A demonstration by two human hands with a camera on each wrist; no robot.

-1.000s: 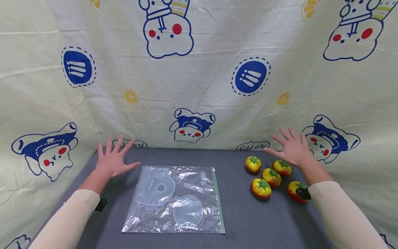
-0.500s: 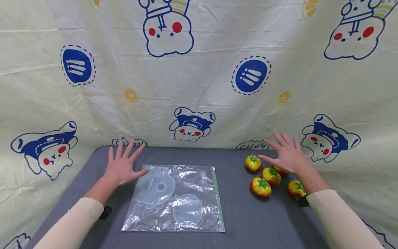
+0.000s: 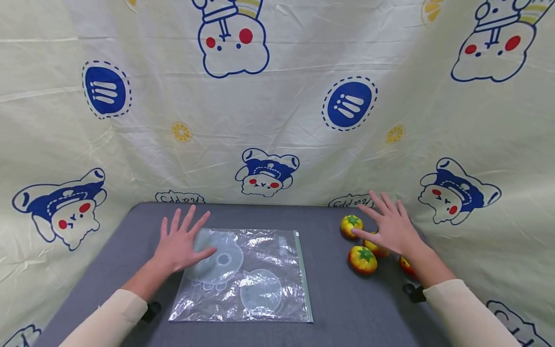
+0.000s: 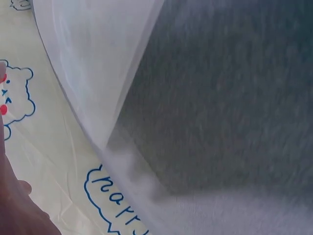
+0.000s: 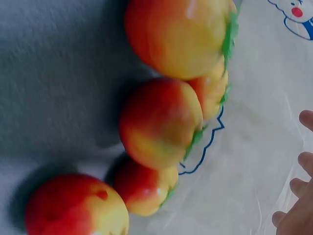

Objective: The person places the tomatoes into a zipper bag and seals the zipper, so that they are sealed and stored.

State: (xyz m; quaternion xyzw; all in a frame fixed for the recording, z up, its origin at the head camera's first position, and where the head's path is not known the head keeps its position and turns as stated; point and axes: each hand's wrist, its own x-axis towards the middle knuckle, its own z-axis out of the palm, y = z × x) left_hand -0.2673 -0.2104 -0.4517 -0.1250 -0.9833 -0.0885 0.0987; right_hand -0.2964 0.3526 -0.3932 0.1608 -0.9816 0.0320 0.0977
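Note:
My left hand (image 3: 179,246), fingers spread, is over the upper left part of a clear plastic zip bag (image 3: 282,270); I cannot tell whether they touch. Pale cartoon shapes mark the bag, and a green strip edges its right side. Fingers apart, my right hand (image 3: 394,232) hovers above several red-and-yellow fruits with green leafy tops, perhaps persimmons. A front fruit (image 3: 362,260) and a back one (image 3: 350,226) show best; the hand and wrist partly cover others. The right wrist view shows them in a cluster, with one fruit (image 5: 76,205) near the bottom. Both hands hold nothing.
A grey cloth-covered table (image 3: 331,303) lies under everything. Behind it and along the sides hangs a pale curtain (image 3: 295,125) printed with cartoon bears and orange slices. A small black device (image 3: 414,293) sits at the right wrist.
My left hand has moved right and nearer, from beside the bag to over it. My right hand has shifted left and nearer, now covering more of the fruits. Bag and fruits have stayed put.

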